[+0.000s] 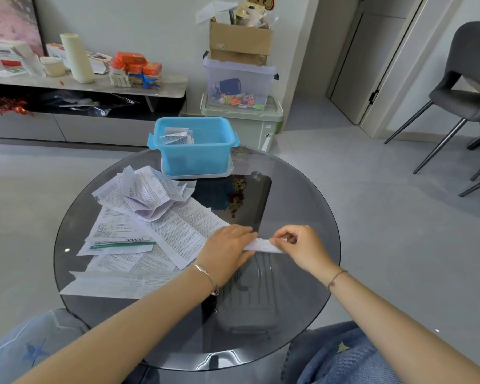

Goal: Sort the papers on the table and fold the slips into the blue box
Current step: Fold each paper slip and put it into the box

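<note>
A narrow white paper slip [262, 245] lies across the round dark glass table [302, 206] near its middle. My left hand [227, 250] lies flat over the slip's left end, fingers straight. My right hand [299, 245] pinches the slip's right end between thumb and fingers. A blue plastic box [196, 156] stands on its clear lid at the far side of the table, with several folded slips [176, 137] inside. A heap of printed sheets and crumpled leaflets [139, 217] covers the table's left half.
A low cabinet [83, 87] with boxes and a paper roll runs along the back wall. Stacked storage bins and a cardboard box [240, 42] stand behind the table. A grey chair [466, 87] is at the right.
</note>
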Demonstrator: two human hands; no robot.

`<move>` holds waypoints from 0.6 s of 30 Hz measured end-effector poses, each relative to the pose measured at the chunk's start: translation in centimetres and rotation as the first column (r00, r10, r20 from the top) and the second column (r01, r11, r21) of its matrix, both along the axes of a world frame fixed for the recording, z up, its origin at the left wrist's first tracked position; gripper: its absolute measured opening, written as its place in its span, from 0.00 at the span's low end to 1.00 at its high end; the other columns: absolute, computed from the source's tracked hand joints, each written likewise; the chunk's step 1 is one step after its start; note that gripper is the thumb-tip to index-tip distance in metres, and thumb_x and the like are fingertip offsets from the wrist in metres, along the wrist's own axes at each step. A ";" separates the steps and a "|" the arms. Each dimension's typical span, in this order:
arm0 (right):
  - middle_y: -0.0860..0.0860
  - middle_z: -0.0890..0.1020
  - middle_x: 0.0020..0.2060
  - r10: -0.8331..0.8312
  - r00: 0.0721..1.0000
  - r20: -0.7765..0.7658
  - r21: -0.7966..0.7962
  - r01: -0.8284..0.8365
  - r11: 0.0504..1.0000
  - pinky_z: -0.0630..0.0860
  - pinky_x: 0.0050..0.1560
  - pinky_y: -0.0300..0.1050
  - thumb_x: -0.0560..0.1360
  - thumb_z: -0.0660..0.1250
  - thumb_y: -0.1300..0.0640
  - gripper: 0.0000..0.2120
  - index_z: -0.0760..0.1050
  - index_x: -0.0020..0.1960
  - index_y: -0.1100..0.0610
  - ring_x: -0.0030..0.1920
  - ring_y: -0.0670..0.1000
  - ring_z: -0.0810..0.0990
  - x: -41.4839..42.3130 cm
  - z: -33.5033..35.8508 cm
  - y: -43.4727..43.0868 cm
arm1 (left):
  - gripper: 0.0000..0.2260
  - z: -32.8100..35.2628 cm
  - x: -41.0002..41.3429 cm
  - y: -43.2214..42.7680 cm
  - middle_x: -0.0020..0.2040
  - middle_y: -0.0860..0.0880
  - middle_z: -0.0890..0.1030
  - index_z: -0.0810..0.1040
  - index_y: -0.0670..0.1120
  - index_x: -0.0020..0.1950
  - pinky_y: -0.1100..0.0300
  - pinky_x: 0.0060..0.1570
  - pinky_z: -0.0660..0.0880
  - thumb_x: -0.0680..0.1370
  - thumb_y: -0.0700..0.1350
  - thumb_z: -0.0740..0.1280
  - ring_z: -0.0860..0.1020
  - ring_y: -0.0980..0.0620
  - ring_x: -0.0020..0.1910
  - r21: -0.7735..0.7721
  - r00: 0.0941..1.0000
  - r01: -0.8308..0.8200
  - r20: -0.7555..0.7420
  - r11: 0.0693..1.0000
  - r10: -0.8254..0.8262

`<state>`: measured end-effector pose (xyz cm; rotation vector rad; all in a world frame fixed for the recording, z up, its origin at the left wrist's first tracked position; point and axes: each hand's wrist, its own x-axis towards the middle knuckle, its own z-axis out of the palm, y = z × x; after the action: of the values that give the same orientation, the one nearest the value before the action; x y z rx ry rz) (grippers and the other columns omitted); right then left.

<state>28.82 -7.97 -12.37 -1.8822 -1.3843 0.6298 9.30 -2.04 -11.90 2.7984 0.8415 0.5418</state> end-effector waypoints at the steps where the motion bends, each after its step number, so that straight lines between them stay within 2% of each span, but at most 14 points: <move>1: 0.50 0.82 0.34 0.003 1.000 0.014 -0.009 -0.003 1.000 0.67 0.34 0.37 0.71 0.74 0.56 0.05 0.81 0.37 0.51 0.31 0.44 0.71 0.0 0.0 0.1 | 0.15 -0.4 -0.2 -0.3 0.57 0.46 0.82 0.80 0.44 0.59 0.54 0.54 0.77 0.75 0.50 0.68 0.81 0.46 0.55 0.047 0.999 0.043 0.013 0.998 -0.044; 3: 0.48 0.82 0.34 0.011 0.999 0.048 -0.019 -0.010 1.000 0.67 0.34 0.37 0.71 0.73 0.55 0.06 0.80 0.36 0.48 0.30 0.42 0.70 -0.1 0.2 0.3 | 0.23 -0.4 -0.5 -1.1 0.65 0.46 0.77 0.76 0.44 0.66 0.57 0.61 0.73 0.79 0.57 0.56 0.76 0.48 0.63 0.016 0.994 0.057 -0.091 0.998 -0.055; 6: 0.48 0.81 0.33 0.018 0.998 0.065 -0.018 -0.017 1.000 0.66 0.33 0.37 0.71 0.73 0.55 0.06 0.80 0.36 0.49 0.29 0.42 0.70 -0.3 0.3 0.5 | 0.39 0.2 -1.1 -1.9 0.73 0.46 0.67 0.65 0.44 0.74 0.58 0.69 0.63 0.73 0.66 0.39 0.67 0.48 0.72 -0.004 0.971 0.054 -0.231 0.999 -0.054; 8: 0.46 0.79 0.31 0.017 0.996 0.090 -0.014 -0.016 1.000 0.67 0.33 0.38 0.71 0.73 0.55 0.07 0.78 0.36 0.49 0.30 0.43 0.70 -0.5 0.4 0.5 | 0.44 0.3 -1.3 -2.1 0.77 0.46 0.59 0.56 0.44 0.77 0.58 0.73 0.55 0.68 0.67 0.34 0.58 0.49 0.76 -0.076 0.944 0.044 -0.323 0.996 -0.066; 11: 0.46 0.78 0.32 0.018 0.988 0.153 -0.001 -0.018 1.000 0.68 0.34 0.39 0.72 0.72 0.55 0.07 0.77 0.37 0.51 0.32 0.44 0.71 -0.8 0.7 0.4 | 0.44 0.5 -1.2 -2.5 0.78 0.46 0.54 0.52 0.44 0.78 0.58 0.73 0.50 0.69 0.67 0.33 0.53 0.49 0.77 -0.056 0.935 0.043 -0.351 0.997 -0.061; 13: 0.47 0.78 0.32 0.011 0.992 0.128 0.010 -0.013 1.000 0.69 0.34 0.38 0.72 0.73 0.55 0.07 0.76 0.36 0.51 0.31 0.43 0.71 -0.8 0.7 0.3 | 0.42 0.4 -1.2 -2.4 0.77 0.45 0.58 0.57 0.43 0.77 0.58 0.72 0.56 0.71 0.66 0.35 0.59 0.49 0.76 -0.028 0.936 0.059 -0.347 0.998 -0.065; 14: 0.47 0.78 0.32 0.013 0.994 0.108 0.003 -0.014 1.000 0.68 0.33 0.37 0.71 0.73 0.54 0.08 0.76 0.36 0.51 0.31 0.43 0.71 -0.7 0.6 0.3 | 0.41 0.1 -1.2 -2.4 0.73 0.44 0.67 0.66 0.41 0.73 0.58 0.68 0.64 0.73 0.66 0.38 0.67 0.48 0.72 0.013 0.932 0.073 -0.358 0.997 -0.064; 15: 0.47 0.79 0.32 0.020 0.996 0.091 -0.013 -0.019 1.000 0.68 0.33 0.36 0.71 0.74 0.54 0.08 0.76 0.36 0.50 0.30 0.43 0.71 -0.7 0.6 0.2 | 0.38 -0.1 -1.2 -2.4 0.66 0.44 0.76 0.75 0.41 0.66 0.59 0.61 0.73 0.74 0.65 0.42 0.75 0.48 0.64 0.023 0.930 0.075 -0.364 0.997 -0.062; 16: 0.47 0.79 0.32 0.026 0.997 0.079 -0.028 -0.024 0.999 0.67 0.33 0.35 0.71 0.74 0.54 0.09 0.76 0.35 0.49 0.30 0.43 0.71 -0.6 0.6 0.1 | 0.35 0.0 -1.1 -2.6 0.60 0.44 0.80 0.80 0.41 0.60 0.58 0.54 0.77 0.75 0.64 0.45 0.80 0.48 0.58 0.002 0.921 0.069 -0.384 0.998 -0.063; 17: 0.47 0.79 0.32 0.032 0.997 0.073 -0.038 -0.029 0.999 0.67 0.33 0.34 0.71 0.74 0.54 0.09 0.76 0.35 0.48 0.31 0.43 0.71 -0.6 0.6 0.0 | 0.36 0.1 -1.2 -2.8 0.60 0.43 0.80 0.79 0.40 0.60 0.58 0.53 0.77 0.75 0.64 0.45 0.80 0.47 0.58 -0.013 0.923 0.068 -0.379 0.998 -0.068; 18: 0.47 0.79 0.32 0.035 0.997 0.075 -0.042 -0.032 0.999 0.68 0.33 0.34 0.71 0.74 0.54 0.09 0.76 0.35 0.48 0.31 0.43 0.71 -0.6 0.6 0.0 | 0.40 0.2 -1.2 -2.9 0.66 0.42 0.75 0.74 0.39 0.66 0.56 0.60 0.73 0.73 0.66 0.41 0.75 0.46 0.65 -0.016 0.923 0.062 -0.381 0.998 -0.064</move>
<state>28.17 -8.02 -11.79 -1.9364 -1.4642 0.6137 8.06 -4.90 -11.72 2.9621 0.8085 -0.0223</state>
